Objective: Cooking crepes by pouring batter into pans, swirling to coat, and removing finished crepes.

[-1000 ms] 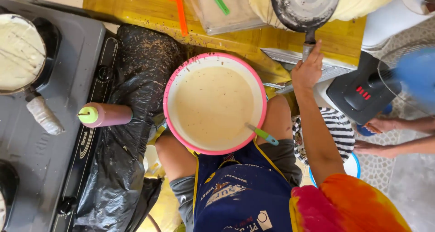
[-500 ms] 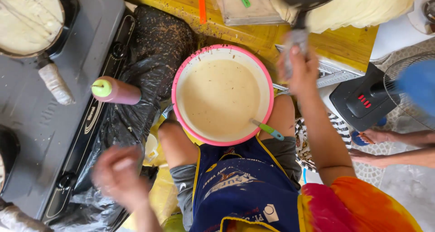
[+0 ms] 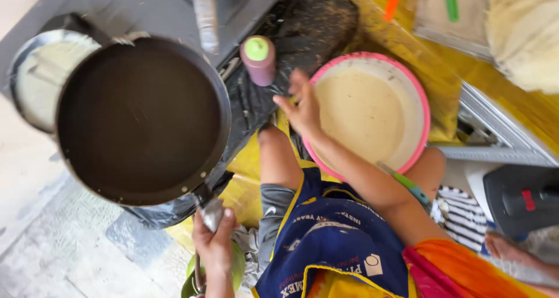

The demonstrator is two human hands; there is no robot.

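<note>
Left hand (image 3: 214, 247): clenched on handle of dark frying pan (image 3: 140, 120), pan held level above stove (image 3: 145, 7).
Right hand (image 3: 303, 103): fingers spread, grasping nothing, at rim of pink-rimmed bowl (image 3: 424, 114) of pale batter, bowl on lap.
Risk: one-handed grip at handle end, pan likely to tip; right hand could nudge bowl, batter spills on apron (image 3: 332, 240).
Pink bottle (image 3: 259, 59), green cap: upright beside bowl, no label visible.
Apron: blue, white printed lettering, yellow trim.
Black appliance (image 3: 521, 202): small red mark.

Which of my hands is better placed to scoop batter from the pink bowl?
Probably the right hand: it is open and empty at the rim of the pink bowl, near the ladle handle. The left hand grips the dark pan by its handle.
</note>
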